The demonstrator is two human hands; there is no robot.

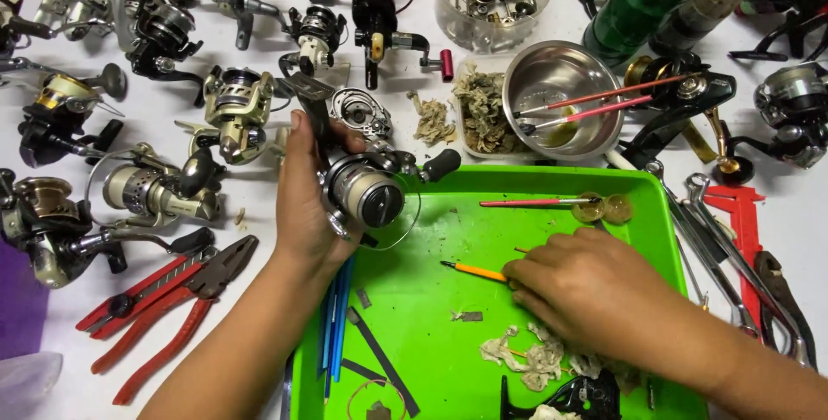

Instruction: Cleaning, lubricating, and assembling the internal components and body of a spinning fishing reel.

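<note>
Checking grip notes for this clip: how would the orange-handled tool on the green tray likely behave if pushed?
The orange tool looks thin and round, so it would probably roll or skid on the smooth green tray. It seems light and stiff, like a small brush or pick. The right hand covers one end, so that end's shape is unclear.

There is a single view, from a camera worn on the person's head. It looks steeply down, almost straight from above, onto a white table (552, 19) and sits close to the work. The green tray (431, 299) fills the lower middle, cut off by the bottom edge. Both forearms enter from the bottom corners. The table's far edge shows only at the top corners.
</note>
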